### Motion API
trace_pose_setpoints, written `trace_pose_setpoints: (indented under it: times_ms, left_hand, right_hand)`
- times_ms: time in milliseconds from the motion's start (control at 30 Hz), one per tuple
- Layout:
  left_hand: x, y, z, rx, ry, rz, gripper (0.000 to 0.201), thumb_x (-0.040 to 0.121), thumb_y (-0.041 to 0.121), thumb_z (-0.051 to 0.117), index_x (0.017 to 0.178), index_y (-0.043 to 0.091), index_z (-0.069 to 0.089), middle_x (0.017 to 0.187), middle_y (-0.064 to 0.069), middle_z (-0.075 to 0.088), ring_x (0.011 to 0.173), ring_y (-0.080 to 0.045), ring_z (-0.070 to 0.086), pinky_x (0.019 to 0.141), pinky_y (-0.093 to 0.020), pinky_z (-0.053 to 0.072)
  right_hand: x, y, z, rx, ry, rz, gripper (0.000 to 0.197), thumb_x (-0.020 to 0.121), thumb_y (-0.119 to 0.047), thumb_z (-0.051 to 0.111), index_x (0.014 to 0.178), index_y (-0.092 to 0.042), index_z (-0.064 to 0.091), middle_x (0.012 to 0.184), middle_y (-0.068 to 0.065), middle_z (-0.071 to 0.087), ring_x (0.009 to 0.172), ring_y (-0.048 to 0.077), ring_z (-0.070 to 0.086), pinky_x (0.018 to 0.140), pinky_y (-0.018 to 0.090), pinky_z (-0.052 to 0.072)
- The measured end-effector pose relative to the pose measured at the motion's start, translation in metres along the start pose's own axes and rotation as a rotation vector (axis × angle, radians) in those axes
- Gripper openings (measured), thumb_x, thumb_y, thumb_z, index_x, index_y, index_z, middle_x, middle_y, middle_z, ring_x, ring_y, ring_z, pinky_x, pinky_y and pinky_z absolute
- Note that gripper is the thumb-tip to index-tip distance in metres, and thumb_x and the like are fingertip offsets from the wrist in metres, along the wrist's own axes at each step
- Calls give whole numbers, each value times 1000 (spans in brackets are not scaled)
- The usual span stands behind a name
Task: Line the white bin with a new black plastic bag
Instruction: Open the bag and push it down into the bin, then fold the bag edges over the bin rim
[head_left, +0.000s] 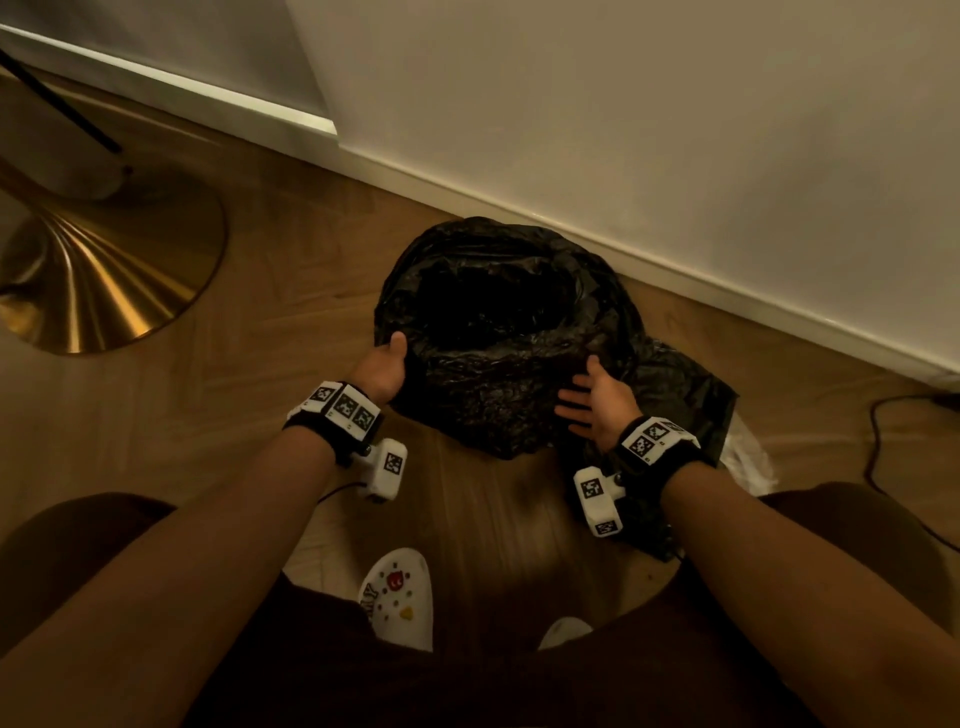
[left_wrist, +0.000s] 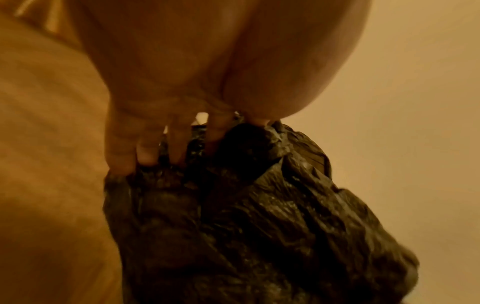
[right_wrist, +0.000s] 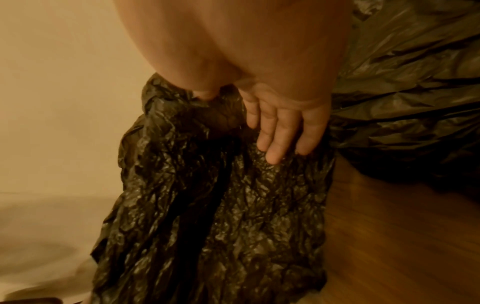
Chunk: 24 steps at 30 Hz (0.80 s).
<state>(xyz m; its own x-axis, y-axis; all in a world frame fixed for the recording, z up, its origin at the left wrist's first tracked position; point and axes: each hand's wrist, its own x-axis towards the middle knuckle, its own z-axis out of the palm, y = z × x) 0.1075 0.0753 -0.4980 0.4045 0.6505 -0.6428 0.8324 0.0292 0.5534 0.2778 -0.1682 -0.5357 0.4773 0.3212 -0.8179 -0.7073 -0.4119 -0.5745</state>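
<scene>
Near: white shoe (head_left: 397, 597) on wood floor (head_left: 260, 395). Left hand (head_left: 382, 366), grip curled around black bag (head_left: 498, 332) at left edge. Right hand (head_left: 597, 402), grip wide, fingers (right_wrist: 275, 131) flat on bag front. Bag draped over bin, bin itself hidden. Second black bag (head_left: 675, 384) just right. Far: wall (head_left: 623, 130), brass lamp base (head_left: 104, 270).

white bin hidden under black bag (head_left: 498, 364), left fingertips (left_wrist: 122, 160) buried

Black wristbands (head_left: 332, 415) carry white marker-printed camera blocks (head_left: 387, 470); white charm-studded clogs (head_left: 397, 597).
</scene>
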Motion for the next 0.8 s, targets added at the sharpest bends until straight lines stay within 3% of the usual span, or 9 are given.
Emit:
trace_pose_setpoints:
  times_ms: [67, 133, 233, 300, 367, 467, 567, 700, 800]
  left_hand:
    - [2, -2, 1, 20, 137, -3, 72, 103, 51, 12, 128, 1, 56, 128, -23, 59, 116, -40, 56, 99, -43, 42]
    - [0, -8, 7, -131, 164, -56, 69, 100, 57, 18, 108, 3, 62, 99, -18, 66, 88, -37, 62, 78, -42, 51]
    - [-9, -19, 25, -366, -145, -239, 33, 99, 35, 42, 84, 7, 54, 72, -10, 56, 59, -25, 53, 55, -30, 43]
    - [-17, -23, 40, -245, -359, -246, 21, 97, 24, 51, 104, 5, 59, 86, -9, 64, 67, -23, 59, 57, -30, 46]
    - [-19, -28, 52, -302, -455, -249, 40, 94, 34, 60, 127, 13, 52, 108, -8, 65, 79, -24, 65, 59, -31, 52]
    - [-17, -35, 61, -565, -503, -282, 60, 81, 52, 71, 129, 26, 44, 121, -5, 54, 102, -34, 66, 65, -35, 60]
    - [-5, -44, 60, -784, -399, -223, 68, 77, 43, 78, 134, 20, 49, 126, -2, 58, 106, -31, 66, 66, -34, 60]
    - [13, -40, 47, -1067, -203, -204, 29, 84, 19, 75, 110, 11, 65, 110, -10, 69, 81, -20, 69, 51, -21, 56]
    - [18, -40, 45, -1140, -160, -226, 22, 85, 14, 74, 104, 10, 65, 102, -8, 68, 73, -15, 65, 47, -18, 53]
  right_hand:
    - [1, -2, 1, 36, 39, -21, 58, 103, -57, 30, 122, -13, 62, 112, 9, 69, 100, 27, 67, 105, 50, 42]
    - [1, 2, 5, 43, 41, 30, 48, 104, -52, 34, 99, -15, 64, 90, 5, 66, 88, 25, 66, 95, 46, 45]
    - [-4, 17, 14, -56, -56, 170, 40, 102, -49, 42, 86, -16, 60, 75, 2, 59, 78, 24, 65, 76, 37, 45]
    - [-5, 27, 21, -122, -120, 223, 46, 101, -54, 42, 100, -13, 63, 84, 5, 65, 81, 25, 67, 74, 37, 46]
    - [-4, 34, 25, -155, -116, 222, 57, 98, -62, 42, 118, -11, 57, 103, 9, 68, 88, 29, 69, 80, 40, 49]
    - [-5, 41, 25, -124, -79, 210, 62, 88, -72, 51, 128, -25, 45, 123, 8, 60, 97, 33, 71, 88, 45, 56]
    - [2, 47, 19, -3, -70, 186, 74, 81, -70, 64, 137, -25, 45, 140, 6, 51, 101, 32, 72, 87, 43, 59]
    - [8, 38, 17, 229, -145, 66, 76, 81, -55, 74, 145, -27, 44, 145, 4, 53, 108, 26, 71, 80, 39, 58]
    - [6, 28, 22, 268, -215, 23, 69, 88, -47, 69, 147, -22, 44, 145, 6, 52, 114, 24, 66, 82, 37, 54]
